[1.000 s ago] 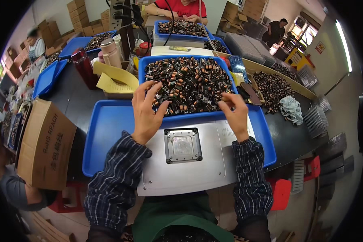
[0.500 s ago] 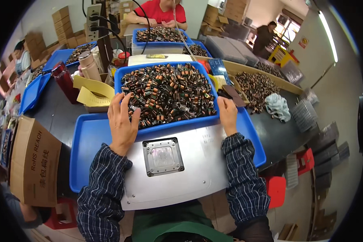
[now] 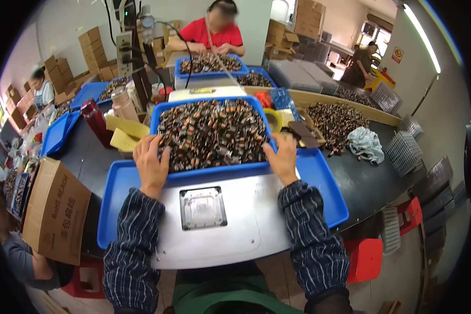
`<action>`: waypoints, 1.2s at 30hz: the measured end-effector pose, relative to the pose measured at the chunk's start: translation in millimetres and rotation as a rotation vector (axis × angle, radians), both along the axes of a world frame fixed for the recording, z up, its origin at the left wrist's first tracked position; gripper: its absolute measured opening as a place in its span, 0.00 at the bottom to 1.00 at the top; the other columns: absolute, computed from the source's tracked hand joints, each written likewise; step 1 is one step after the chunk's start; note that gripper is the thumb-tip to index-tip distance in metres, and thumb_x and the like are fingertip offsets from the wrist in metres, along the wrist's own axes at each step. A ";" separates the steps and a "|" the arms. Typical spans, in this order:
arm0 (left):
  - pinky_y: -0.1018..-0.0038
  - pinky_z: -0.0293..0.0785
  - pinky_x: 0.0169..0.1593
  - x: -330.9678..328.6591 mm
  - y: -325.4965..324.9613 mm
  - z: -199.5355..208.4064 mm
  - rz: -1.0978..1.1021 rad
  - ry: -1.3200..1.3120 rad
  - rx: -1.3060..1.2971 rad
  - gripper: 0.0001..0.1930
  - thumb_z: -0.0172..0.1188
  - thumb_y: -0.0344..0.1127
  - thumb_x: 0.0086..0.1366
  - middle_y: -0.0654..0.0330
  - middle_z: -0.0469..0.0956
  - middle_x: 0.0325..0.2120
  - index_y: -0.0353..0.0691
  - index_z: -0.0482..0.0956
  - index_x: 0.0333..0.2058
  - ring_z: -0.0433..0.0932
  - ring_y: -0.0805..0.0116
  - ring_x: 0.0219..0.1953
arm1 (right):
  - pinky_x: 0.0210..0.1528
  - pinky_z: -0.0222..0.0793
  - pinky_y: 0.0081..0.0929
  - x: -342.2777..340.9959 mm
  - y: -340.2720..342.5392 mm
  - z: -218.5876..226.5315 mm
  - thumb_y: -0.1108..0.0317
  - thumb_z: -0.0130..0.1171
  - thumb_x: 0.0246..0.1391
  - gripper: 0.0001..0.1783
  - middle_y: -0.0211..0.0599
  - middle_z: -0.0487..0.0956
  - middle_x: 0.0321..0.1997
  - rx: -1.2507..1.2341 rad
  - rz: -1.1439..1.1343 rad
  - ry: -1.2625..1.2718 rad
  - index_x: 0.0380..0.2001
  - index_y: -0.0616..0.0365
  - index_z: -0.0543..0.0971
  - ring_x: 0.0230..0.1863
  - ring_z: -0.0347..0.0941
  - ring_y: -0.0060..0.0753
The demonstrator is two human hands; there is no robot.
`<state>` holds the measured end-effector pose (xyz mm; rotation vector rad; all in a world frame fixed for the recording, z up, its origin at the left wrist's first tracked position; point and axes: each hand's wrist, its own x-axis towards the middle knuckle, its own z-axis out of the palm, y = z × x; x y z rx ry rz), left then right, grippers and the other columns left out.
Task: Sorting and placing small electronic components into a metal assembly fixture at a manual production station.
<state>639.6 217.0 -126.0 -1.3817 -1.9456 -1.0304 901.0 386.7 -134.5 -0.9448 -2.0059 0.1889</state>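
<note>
- The left hand [image 3: 152,166] is at the left side of the full tray [image 3: 218,170], grasping its edge near the front corner, fingers along the outside and thumb by the front.
- The right hand [image 3: 283,160] grasps the opposite side, thumb at the rim and fingers curved outside it.
- The full tray, blue, sits between the hands, heaped with small dark parts [image 3: 212,131] that show copper-coloured bands.
- Just in front of it is a metal plate [image 3: 235,220] with a square fixture [image 3: 203,208] set into its surface.
- The plate lies across a wider blue tray [image 3: 116,209], whose ends show on both sides, on the dark tabletop [image 3: 371,170].
- Left of the full tray are yellow paper [image 3: 124,140], a red flask [image 3: 96,123] and a pale flask [image 3: 123,103].
- To its right are a yellow ring [image 3: 273,120] and a brown flat piece [image 3: 304,133]; beyond these, a loose pile [image 3: 336,125] of parts lies beside a crumpled pale bag [image 3: 366,144].
- A carton [image 3: 57,212] stands at the far left.
- Across the tabletop, a person in red [image 3: 212,34] sits behind another filled blue tray [image 3: 210,74].
</note>
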 end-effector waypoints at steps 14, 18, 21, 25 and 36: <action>0.69 0.61 0.43 23.0 11.6 -0.4 -0.315 -0.130 -0.048 0.11 0.56 0.30 0.50 0.57 0.70 0.34 0.38 0.75 0.35 0.68 0.58 0.39 | 0.38 0.62 0.33 -48.5 -32.4 27.4 0.68 0.61 0.40 0.14 0.40 0.71 0.28 0.196 0.282 -0.127 0.34 0.56 0.75 0.35 0.66 0.43; 0.68 0.61 0.43 19.0 12.4 -3.4 -0.295 -0.056 -0.001 0.11 0.55 0.29 0.49 0.60 0.73 0.32 0.41 0.75 0.34 0.69 0.60 0.40 | 0.39 0.61 0.34 -50.4 -31.6 28.7 0.67 0.60 0.41 0.12 0.39 0.70 0.29 0.251 0.195 -0.278 0.32 0.56 0.76 0.36 0.65 0.42; 0.68 0.61 0.43 20.8 10.5 -3.8 -0.277 -0.028 0.001 0.10 0.54 0.28 0.49 0.61 0.73 0.30 0.41 0.75 0.33 0.69 0.61 0.38 | 0.39 0.61 0.33 -51.7 -30.4 25.1 0.67 0.60 0.40 0.11 0.38 0.70 0.29 0.234 0.167 -0.309 0.30 0.56 0.75 0.37 0.65 0.42; 0.69 0.60 0.42 24.3 9.2 -1.3 -0.279 -0.071 0.009 0.10 0.54 0.28 0.49 0.60 0.71 0.30 0.41 0.75 0.33 0.69 0.62 0.36 | 0.38 0.61 0.34 -50.6 -32.2 27.1 0.67 0.61 0.40 0.10 0.38 0.69 0.30 0.293 0.125 -0.350 0.28 0.57 0.74 0.38 0.64 0.41; 0.70 0.65 0.37 19.0 5.6 -4.4 -0.220 -0.195 -0.005 0.08 0.57 0.30 0.50 0.56 0.72 0.28 0.35 0.74 0.30 0.71 0.60 0.31 | 0.37 0.64 0.30 -42.4 -29.1 25.2 0.71 0.60 0.40 0.09 0.39 0.70 0.28 0.051 0.288 0.001 0.29 0.61 0.76 0.32 0.67 0.39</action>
